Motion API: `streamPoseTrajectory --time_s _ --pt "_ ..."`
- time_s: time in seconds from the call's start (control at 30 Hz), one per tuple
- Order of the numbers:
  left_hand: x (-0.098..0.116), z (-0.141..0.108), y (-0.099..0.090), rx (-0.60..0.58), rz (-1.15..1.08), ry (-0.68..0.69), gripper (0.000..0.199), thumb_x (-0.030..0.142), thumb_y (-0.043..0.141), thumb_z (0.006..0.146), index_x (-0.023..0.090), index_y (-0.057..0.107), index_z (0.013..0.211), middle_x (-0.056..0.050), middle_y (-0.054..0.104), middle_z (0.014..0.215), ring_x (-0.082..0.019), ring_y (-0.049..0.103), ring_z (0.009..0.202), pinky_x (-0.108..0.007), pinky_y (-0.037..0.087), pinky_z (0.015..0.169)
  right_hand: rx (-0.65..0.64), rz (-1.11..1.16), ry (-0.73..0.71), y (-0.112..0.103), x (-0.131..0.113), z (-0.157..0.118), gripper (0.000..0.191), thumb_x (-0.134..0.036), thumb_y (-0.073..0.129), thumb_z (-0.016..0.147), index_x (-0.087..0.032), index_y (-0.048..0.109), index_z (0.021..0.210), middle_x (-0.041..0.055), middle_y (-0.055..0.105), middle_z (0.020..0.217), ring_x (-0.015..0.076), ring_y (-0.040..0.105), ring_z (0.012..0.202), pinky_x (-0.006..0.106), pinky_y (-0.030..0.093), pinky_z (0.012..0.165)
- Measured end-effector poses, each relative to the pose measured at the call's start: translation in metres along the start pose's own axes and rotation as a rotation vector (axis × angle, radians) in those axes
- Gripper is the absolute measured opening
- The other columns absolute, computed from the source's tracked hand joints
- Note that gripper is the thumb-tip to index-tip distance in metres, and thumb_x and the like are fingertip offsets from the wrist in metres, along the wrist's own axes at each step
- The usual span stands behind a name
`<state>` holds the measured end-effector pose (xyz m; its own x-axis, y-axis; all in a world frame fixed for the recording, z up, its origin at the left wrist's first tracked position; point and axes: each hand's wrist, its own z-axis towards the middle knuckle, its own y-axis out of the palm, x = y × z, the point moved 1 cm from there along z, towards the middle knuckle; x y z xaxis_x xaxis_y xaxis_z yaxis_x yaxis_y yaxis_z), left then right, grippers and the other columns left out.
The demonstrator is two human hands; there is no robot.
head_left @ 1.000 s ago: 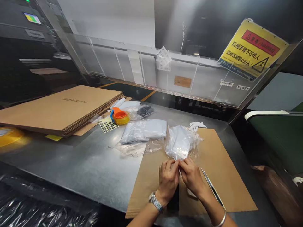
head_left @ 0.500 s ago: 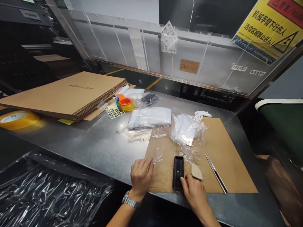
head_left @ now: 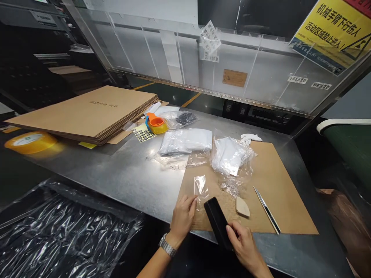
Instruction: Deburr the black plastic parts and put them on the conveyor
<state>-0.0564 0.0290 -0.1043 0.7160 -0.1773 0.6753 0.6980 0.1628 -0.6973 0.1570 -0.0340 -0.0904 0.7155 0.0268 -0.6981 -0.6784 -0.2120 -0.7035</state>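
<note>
My right hand (head_left: pixel 243 241) is closed around the lower end of a black rectangular case (head_left: pixel 218 222), tilted at the cardboard's front edge. Its smooth dark face is toward me. Thumb and fingers of my left hand (head_left: pixel 184 213) pinch the lower edge of a small clear plastic bag (head_left: pixel 200 187), which stands out over the brown cardboard sheet (head_left: pixel 278 173). A silver watch is on the left wrist. Just beyond the right hand lies a beige wedge-shaped pad (head_left: pixel 242 207). Farther right rests a utility knife (head_left: pixel 267 211).
Bagged white sheets (head_left: pixel 185 141) and a crumpled clear bag with white contents (head_left: pixel 228 156) lie behind. An orange tape dispenser (head_left: pixel 156 123), a cardboard stack (head_left: pixel 87 112) and a yellow tape roll (head_left: pixel 30 142) are left. Black plastic sheeting (head_left: pixel 69 227) fills the lower left.
My right hand has lifted the black case off the cardboard, turned it over and tilted it. My left hand has shifted right with the clear bag, now spread more upright.
</note>
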Motion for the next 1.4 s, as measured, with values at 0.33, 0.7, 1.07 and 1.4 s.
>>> streamPoseTrajectory --time_s 0.33,0.7,1.07,1.4 --pt "0.008 0.003 -0.006 -0.205 -0.168 0.023 0.025 0.023 0.043 0.088 0.021 0.068 0.093 -0.004 0.07 0.087 -0.016 0.066 0.082 -0.027 0.053 0.074 -0.094 0.216 0.076 0.02 0.013 0.008 0.04 -0.044 0.031 0.09 -0.019 0.044 0.062 -0.006 0.041 0.05 0.0079 0.045 0.04 0.017 0.029 0.037" --pt "0.025 -0.017 0.012 -0.051 -0.007 0.121 0.024 0.018 0.036 0.09 0.016 0.059 0.097 -0.009 0.065 0.085 -0.022 0.062 0.081 -0.039 0.052 0.072 0.194 -0.145 -0.098 0.028 0.002 0.01 0.04 -0.037 0.028 0.093 -0.02 0.057 0.071 0.0067 0.062 0.063 0.0196 0.06 0.058 0.026 0.033 0.053" --pt "0.05 -0.028 -0.005 -0.142 0.101 0.473 0.024 0.01 0.041 0.086 0.018 0.06 0.099 -0.006 0.061 0.075 -0.019 0.058 0.069 -0.03 0.05 0.059 0.225 -0.109 -0.106 0.014 -0.01 0.026 0.025 -0.027 0.033 0.092 -0.015 0.052 0.103 -0.0037 0.057 0.049 0.013 0.056 0.043 0.02 0.033 0.043" --pt "0.08 0.017 -0.054 -0.252 0.269 0.435 0.023 0.012 0.042 0.085 0.021 0.062 0.089 -0.002 0.067 0.069 -0.019 0.063 0.064 -0.028 0.048 0.056 0.127 0.016 -0.086 -0.06 -0.072 0.043 0.031 -0.023 0.048 0.078 -0.019 0.044 0.048 -0.0032 0.047 0.045 0.0095 0.042 0.045 0.023 0.022 0.047"
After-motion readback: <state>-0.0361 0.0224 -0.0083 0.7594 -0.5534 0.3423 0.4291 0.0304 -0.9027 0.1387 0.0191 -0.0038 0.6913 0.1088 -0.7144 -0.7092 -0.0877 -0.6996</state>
